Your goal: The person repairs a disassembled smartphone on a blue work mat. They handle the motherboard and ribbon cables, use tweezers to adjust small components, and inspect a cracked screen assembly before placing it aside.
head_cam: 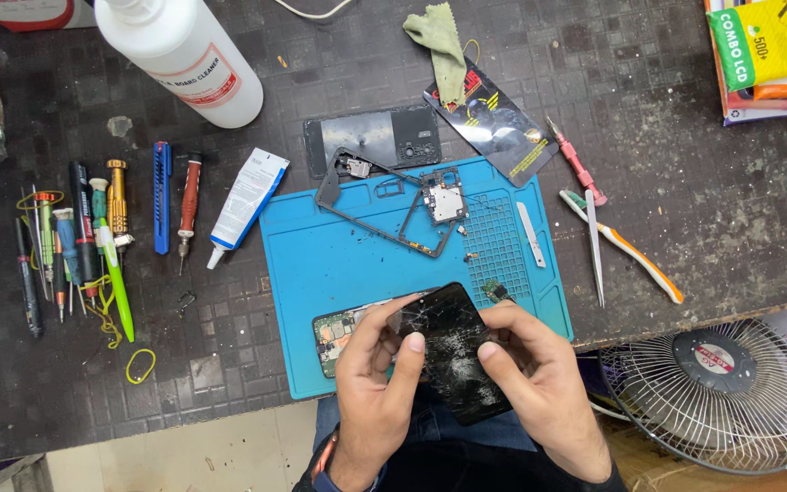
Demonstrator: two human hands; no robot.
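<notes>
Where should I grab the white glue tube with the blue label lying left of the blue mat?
Probably around the wide flat body of the white glue tube, coming from above with fingers across its two long sides. It lies flat and slanted, narrow nozzle pointing down-left, free of the blue silicone mat and the red-handled screwdriver beside it.

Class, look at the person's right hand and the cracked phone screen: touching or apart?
Touching. The head view shows the right hand gripping the cracked phone screen, thumb pressed on its glass.
</notes>
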